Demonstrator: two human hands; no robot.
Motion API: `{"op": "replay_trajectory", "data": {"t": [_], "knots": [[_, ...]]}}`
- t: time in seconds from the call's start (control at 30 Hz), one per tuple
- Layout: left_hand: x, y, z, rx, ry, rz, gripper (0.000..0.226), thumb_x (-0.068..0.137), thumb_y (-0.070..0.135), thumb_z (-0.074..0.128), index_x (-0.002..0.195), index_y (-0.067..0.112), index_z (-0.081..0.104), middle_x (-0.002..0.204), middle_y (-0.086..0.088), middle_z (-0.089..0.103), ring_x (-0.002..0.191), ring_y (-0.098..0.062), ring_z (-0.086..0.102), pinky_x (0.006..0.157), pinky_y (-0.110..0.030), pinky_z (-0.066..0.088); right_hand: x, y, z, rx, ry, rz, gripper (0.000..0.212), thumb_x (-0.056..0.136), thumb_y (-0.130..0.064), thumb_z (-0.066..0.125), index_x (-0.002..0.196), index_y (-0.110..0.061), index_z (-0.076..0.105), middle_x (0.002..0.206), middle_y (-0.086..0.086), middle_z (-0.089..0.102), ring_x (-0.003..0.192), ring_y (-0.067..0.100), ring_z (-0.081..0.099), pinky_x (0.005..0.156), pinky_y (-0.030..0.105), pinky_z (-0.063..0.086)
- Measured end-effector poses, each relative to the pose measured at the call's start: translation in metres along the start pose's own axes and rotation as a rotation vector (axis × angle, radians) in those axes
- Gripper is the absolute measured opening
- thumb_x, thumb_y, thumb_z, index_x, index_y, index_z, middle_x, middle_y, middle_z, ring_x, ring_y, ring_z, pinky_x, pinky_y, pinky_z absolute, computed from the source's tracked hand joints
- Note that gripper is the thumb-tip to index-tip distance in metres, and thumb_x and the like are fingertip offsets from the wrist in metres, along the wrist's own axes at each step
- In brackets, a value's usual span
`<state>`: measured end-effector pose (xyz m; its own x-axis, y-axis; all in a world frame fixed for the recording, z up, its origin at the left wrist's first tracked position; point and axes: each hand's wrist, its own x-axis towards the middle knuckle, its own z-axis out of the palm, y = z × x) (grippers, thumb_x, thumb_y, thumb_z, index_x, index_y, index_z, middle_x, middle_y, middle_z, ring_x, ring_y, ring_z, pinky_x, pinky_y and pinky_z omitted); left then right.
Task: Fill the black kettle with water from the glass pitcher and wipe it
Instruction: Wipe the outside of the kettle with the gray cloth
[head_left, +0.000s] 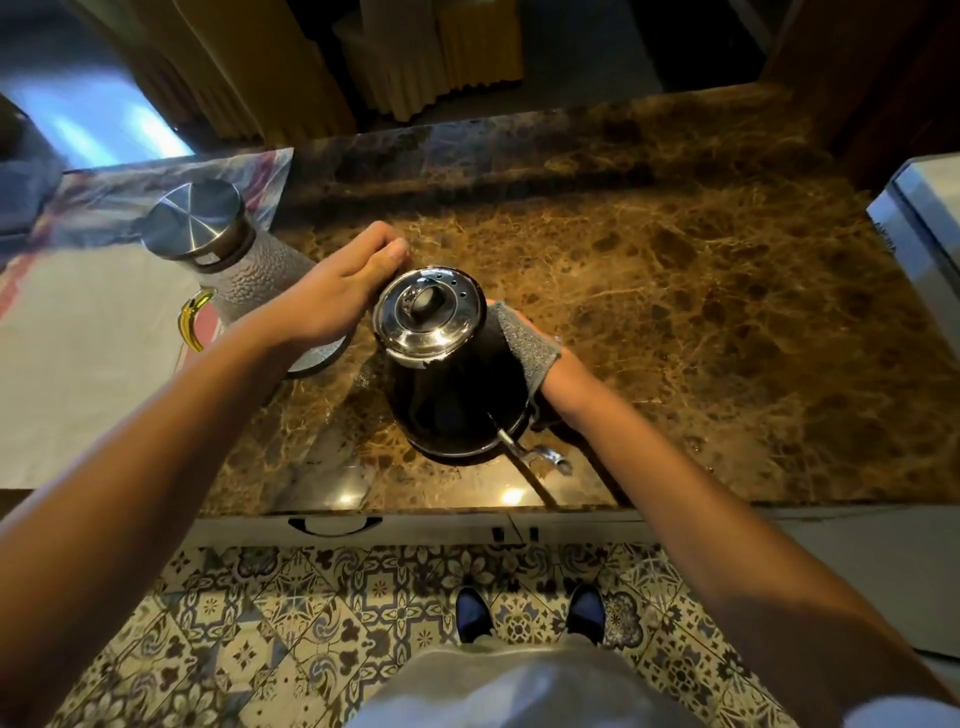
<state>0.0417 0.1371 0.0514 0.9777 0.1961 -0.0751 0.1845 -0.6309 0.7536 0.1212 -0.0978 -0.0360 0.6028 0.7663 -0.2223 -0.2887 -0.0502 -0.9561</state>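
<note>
Two bare hands bracket one black steel kettle (447, 384) standing upright on the brown marble counter (701, 312); beside it, the textured glass pitcher (249, 270); left hand (332, 301) flat against its side; right hand (558, 376) presses a grey woven cloth (524, 348) against it.

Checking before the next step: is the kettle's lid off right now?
No, the shiny lid sits closed on the black kettle while the right hand presses a grey cloth against its side.
</note>
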Motion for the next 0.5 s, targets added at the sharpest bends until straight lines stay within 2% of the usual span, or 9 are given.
{"op": "replay_trajectory", "data": {"t": [0.03, 0.07, 0.17, 0.23, 0.3, 0.37, 0.43, 0.47, 0.5], "knots": [[0.002, 0.000, 0.001, -0.004, -0.004, 0.012, 0.025, 0.111, 0.037, 0.034, 0.107, 0.019, 0.050, 0.095, 0.003, 0.052, 0.084, -0.006, 0.049, 0.079, -0.026, 0.044, 0.001, 0.004, 0.002, -0.004, 0.020, 0.004, 0.027, 0.108, -0.020, 0.045, 0.119, -0.037, 0.062, 0.101, -0.027, 0.074, 0.085, -0.017, 0.066, 0.075, 0.008, 0.048], [0.003, -0.001, 0.002, -0.007, -0.013, 0.019, 0.026, 0.110, 0.039, 0.034, 0.108, 0.018, 0.050, 0.098, 0.000, 0.052, 0.087, -0.008, 0.049, 0.081, -0.027, 0.044, -0.001, 0.006, 0.005, -0.022, 0.025, 0.015, 0.027, 0.107, -0.025, 0.047, 0.129, -0.033, 0.061, 0.111, -0.023, 0.073, 0.097, -0.014, 0.065, 0.082, 0.010, 0.049], [0.005, 0.002, 0.005, -0.004, -0.030, 0.022, 0.029, 0.110, 0.040, 0.034, 0.109, 0.017, 0.051, 0.100, 0.000, 0.053, 0.089, -0.007, 0.051, 0.083, -0.026, 0.046, -0.013, 0.009, 0.013, -0.145, -0.018, -0.029, 0.060, 0.097, -0.053, 0.054, 0.152, -0.029, 0.046, 0.154, -0.006, 0.050, 0.142, 0.007, 0.046, 0.115, 0.032, 0.040], [0.007, 0.004, 0.006, 0.024, -0.038, 0.023, 0.028, 0.110, 0.039, 0.033, 0.109, 0.017, 0.051, 0.099, 0.004, 0.054, 0.087, -0.003, 0.053, 0.082, -0.022, 0.045, -0.015, 0.001, 0.017, -0.179, -0.041, -0.066, 0.048, 0.104, -0.051, 0.043, 0.150, -0.037, 0.046, 0.158, -0.010, 0.044, 0.148, 0.007, 0.037, 0.123, 0.039, 0.031], [0.008, 0.006, 0.004, 0.061, -0.046, 0.010, 0.027, 0.111, 0.037, 0.033, 0.112, 0.018, 0.051, 0.100, 0.006, 0.055, 0.087, 0.002, 0.054, 0.081, -0.015, 0.045, -0.014, -0.016, 0.021, -0.110, -0.046, -0.055, 0.033, 0.111, -0.038, 0.037, 0.141, -0.042, 0.050, 0.142, -0.018, 0.056, 0.131, -0.009, 0.048, 0.112, 0.018, 0.037], [0.007, 0.007, 0.002, 0.129, -0.052, 0.010, 0.028, 0.111, 0.038, 0.032, 0.120, 0.020, 0.051, 0.107, 0.004, 0.055, 0.094, -0.001, 0.054, 0.083, -0.015, 0.043, -0.006, -0.025, 0.019, -0.007, -0.048, -0.075, 0.030, 0.111, -0.019, 0.038, 0.133, -0.035, 0.049, 0.114, -0.024, 0.059, 0.099, -0.026, 0.055, 0.087, -0.001, 0.039], [0.008, 0.010, -0.001, 0.213, -0.071, 0.018, 0.034, 0.110, 0.043, 0.031, 0.131, 0.022, 0.048, 0.117, 0.000, 0.055, 0.105, -0.010, 0.054, 0.087, -0.021, 0.042, -0.002, -0.036, 0.022, 0.008, -0.015, -0.098, 0.031, 0.109, -0.006, 0.040, 0.136, -0.018, 0.050, 0.099, -0.021, 0.056, 0.082, -0.024, 0.057, 0.074, -0.005, 0.039], [0.007, 0.012, -0.002, 0.232, -0.083, 0.009, 0.037, 0.110, 0.043, 0.030, 0.134, 0.021, 0.047, 0.119, -0.002, 0.056, 0.108, -0.014, 0.055, 0.087, -0.022, 0.042, 0.004, -0.035, 0.021, -0.001, -0.001, -0.096, 0.026, 0.108, -0.004, 0.042, 0.127, -0.011, 0.058, 0.093, -0.018, 0.058, 0.076, -0.021, 0.059, 0.072, -0.002, 0.041], [0.006, 0.014, -0.003, 0.237, -0.092, -0.007, 0.038, 0.110, 0.043, 0.029, 0.135, 0.020, 0.046, 0.120, -0.005, 0.058, 0.109, -0.017, 0.057, 0.087, -0.022, 0.044, 0.009, -0.035, 0.021, -0.054, 0.017, -0.093, 0.023, 0.107, -0.004, 0.046, 0.107, -0.012, 0.067, 0.086, -0.016, 0.061, 0.071, -0.016, 0.061, 0.071, 0.002, 0.043]]}}
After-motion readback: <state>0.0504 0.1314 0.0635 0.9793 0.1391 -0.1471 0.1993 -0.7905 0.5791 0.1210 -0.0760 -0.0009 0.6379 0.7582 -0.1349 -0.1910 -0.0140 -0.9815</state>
